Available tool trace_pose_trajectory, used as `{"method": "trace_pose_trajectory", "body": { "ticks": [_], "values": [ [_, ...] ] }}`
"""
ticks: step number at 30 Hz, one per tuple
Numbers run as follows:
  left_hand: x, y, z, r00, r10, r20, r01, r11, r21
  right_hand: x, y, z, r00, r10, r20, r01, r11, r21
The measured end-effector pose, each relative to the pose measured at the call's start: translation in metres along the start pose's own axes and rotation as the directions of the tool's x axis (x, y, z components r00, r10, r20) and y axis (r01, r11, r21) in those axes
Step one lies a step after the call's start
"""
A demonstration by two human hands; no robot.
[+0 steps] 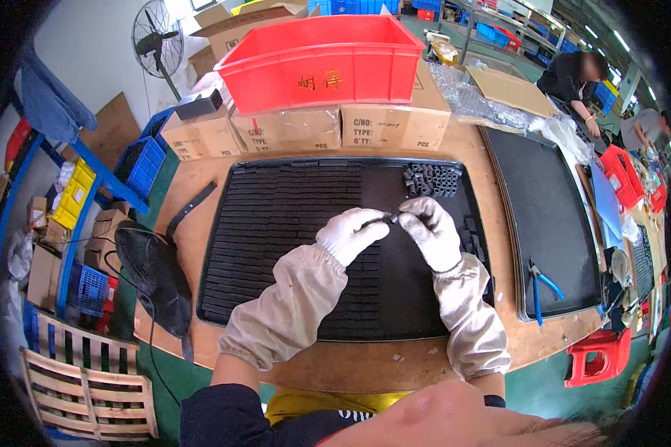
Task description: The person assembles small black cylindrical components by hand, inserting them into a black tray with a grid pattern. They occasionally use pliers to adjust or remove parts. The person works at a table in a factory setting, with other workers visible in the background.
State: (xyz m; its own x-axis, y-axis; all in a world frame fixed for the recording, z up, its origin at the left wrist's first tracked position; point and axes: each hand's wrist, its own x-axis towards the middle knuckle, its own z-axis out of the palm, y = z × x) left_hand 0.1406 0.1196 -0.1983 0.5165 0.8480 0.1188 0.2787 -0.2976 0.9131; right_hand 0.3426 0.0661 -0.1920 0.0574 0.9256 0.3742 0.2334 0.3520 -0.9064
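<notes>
A: Start at the left. What stands beside the bench?

B: A black desk fan (150, 272) sits at the bench's left edge, its cage tilted toward the floor. A black strip (191, 208) lies on the wooden table (350, 365) just beside the big tray.

A: And the tray itself?

B: A wide black tray (276, 223) fills the middle of the table. Rows of small dark blocks cover most of it, packed tight. A loose heap of small black parts (431, 180) rests in its upper right corner.

A: Where are the hands?

B: Both are over the tray, in white gloves with beige sleeve covers. The left hand (349, 234) has its fingers curled and pinches one end of a small dark piece (388, 216). The right hand (431, 229) pinches the other end with thumb and forefinger. The piece hangs between the two fingertips, just above the tray's centre and below the heap.

A: What is behind them?

B: Cardboard boxes (305, 128) line the far edge of the table, with a red plastic bin (328, 63) set on top of them.

A: And to the right?

B: A second black tray (548, 216), flat and bare, lies beside the first. Blue-handled pliers (540, 287) rest on its near corner. A red stool (600, 356) stands below the table's right end. Farther off, another person (574, 78) bends over a bench.
</notes>
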Motion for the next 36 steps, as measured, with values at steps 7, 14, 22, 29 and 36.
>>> {"method": "trace_pose_trajectory", "body": {
  "ticks": [7,14,22,29,36],
  "values": [
    [0.002,0.000,0.000,0.992,-0.087,0.087,0.108,0.958,-0.265,0.002,0.001,0.003,0.987,-0.161,0.012,0.160,0.971,-0.180],
    [0.002,-0.005,-0.001,0.995,0.071,-0.072,-0.074,0.996,-0.049,0.005,-0.002,0.001,0.953,-0.281,0.117,0.301,0.923,-0.239],
    [0.003,-0.029,0.003,0.960,0.281,-0.011,-0.175,0.627,0.760,0.011,0.028,-0.031,0.941,-0.133,-0.312,0.016,0.936,-0.351],
    [-0.001,-0.029,0.005,0.949,0.314,0.000,-0.198,0.601,0.775,0.017,0.050,-0.092,0.833,-0.342,-0.435,-0.145,0.624,-0.768],
    [0.000,-0.022,0.006,0.918,0.394,-0.039,-0.212,0.573,0.792,0.007,0.065,-0.118,0.919,-0.234,-0.318,-0.278,0.187,-0.942]
  ]
}}
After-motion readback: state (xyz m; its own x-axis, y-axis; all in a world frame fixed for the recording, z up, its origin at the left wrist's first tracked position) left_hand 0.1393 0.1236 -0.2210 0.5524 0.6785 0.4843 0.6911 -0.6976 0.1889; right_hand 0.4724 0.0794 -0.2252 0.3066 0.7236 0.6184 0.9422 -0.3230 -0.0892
